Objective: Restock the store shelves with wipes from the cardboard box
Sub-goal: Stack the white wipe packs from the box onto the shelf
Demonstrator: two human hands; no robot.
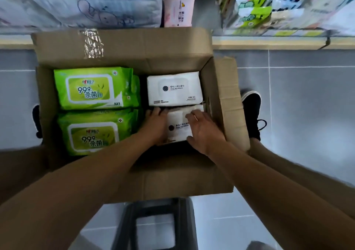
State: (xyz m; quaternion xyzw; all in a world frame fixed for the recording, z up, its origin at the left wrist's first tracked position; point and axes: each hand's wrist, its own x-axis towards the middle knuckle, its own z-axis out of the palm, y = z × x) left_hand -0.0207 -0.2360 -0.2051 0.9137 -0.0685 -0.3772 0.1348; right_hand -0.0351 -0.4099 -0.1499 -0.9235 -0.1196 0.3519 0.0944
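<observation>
Both hands, left (156, 123) and right (204, 132), clamp a white pack (178, 128) inside the box (123, 44). A second white pack (173, 88) sits just beyond the grip. Tightly wedged, the soft wrapper could slip free on lifting.

The cardboard box (123, 44) was matt brown corrugated board, creased along its flaps, with a strip of glossy, wrinkled clear tape (92, 43) on its far flap. Inside the box, the green wipes packs (94, 88) were glossy plastic film with smooth, shiny label lids, while the white wipes packs (173, 88) beside them looked softer and more satin, their film slightly crinkled at the seams. Around the box, the floor (307, 99) was smooth grey tile with a dull sheen and pale grout lines. Beyond the box, the shelf (269, 45) showed a pale, smooth edge. Near the box's close flap, a dark stool (180, 222) looked like smooth moulded plastic.
</observation>
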